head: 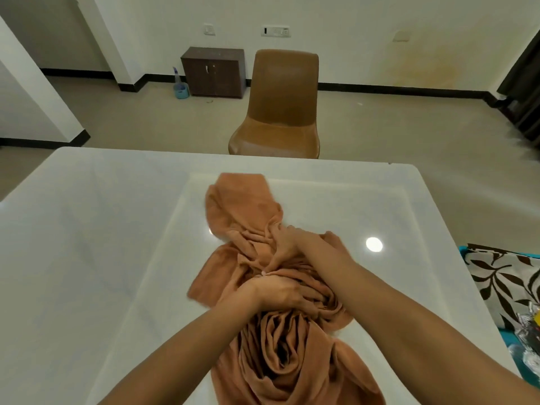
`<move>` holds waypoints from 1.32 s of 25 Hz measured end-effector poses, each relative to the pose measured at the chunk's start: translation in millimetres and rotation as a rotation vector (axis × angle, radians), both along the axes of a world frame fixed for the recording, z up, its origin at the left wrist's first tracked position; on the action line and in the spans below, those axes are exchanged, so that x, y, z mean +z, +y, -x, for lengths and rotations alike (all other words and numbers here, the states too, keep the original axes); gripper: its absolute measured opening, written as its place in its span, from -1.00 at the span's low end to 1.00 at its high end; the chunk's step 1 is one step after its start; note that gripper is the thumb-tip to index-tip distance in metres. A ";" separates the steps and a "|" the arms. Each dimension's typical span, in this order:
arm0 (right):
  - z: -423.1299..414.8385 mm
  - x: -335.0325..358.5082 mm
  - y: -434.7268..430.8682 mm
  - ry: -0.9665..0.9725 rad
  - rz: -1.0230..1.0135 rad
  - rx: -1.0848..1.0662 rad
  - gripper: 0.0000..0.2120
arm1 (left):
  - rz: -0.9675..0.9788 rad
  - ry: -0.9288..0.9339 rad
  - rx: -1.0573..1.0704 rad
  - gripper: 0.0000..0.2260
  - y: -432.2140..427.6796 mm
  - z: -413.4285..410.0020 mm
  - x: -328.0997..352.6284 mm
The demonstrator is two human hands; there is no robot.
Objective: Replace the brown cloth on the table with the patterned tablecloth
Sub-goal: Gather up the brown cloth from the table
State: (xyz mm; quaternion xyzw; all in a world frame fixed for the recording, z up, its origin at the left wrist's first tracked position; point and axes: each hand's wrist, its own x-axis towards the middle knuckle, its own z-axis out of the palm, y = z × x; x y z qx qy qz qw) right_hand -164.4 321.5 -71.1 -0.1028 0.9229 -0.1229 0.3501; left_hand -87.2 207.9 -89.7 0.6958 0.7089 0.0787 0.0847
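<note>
The brown cloth [242,211] lies bunched in a long, crumpled heap down the middle of the white table [96,244]. My left hand [280,293] grips a gathered wad of its folds near the centre. Just beyond it, my right hand [287,244] reaches across and pinches more folds, fingers curled into the fabric. The patterned tablecloth [502,282], white with dark brown leaves, lies off the table's right edge on something teal.
A brown chair [280,103] stands at the table's far side. A dark wooden cabinet [213,71] and a blue bucket [180,90] sit against the back wall. Shiny clutter [529,331] lies at the right beside the patterned tablecloth.
</note>
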 end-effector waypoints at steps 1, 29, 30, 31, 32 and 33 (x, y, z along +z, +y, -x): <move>-2.8 0.0 -3.8 0.051 -0.028 0.025 0.12 | 0.016 0.040 -0.015 -0.74 -4.7 4.2 1.4; -8.7 -146.6 122.6 -0.042 0.352 -0.354 -0.42 | -0.944 -1.369 1.907 0.01 -25.1 -33.3 34.5; -9.5 -156.4 127.8 -0.240 0.545 -0.482 -0.41 | -0.938 -1.369 1.855 -0.01 -20.5 -26.9 30.7; -21.8 -137.4 116.9 -0.280 0.622 -0.542 -0.41 | -0.943 -1.349 1.816 -0.06 -17.9 -23.0 26.0; -44.4 -95.7 96.7 -0.303 0.707 -0.564 -0.40 | -0.964 -1.335 1.790 -0.13 -16.8 -21.6 23.5; -65.3 -36.8 73.6 -0.311 0.787 -0.631 -0.42 | -0.987 -1.327 1.767 -0.19 -16.4 -21.0 20.9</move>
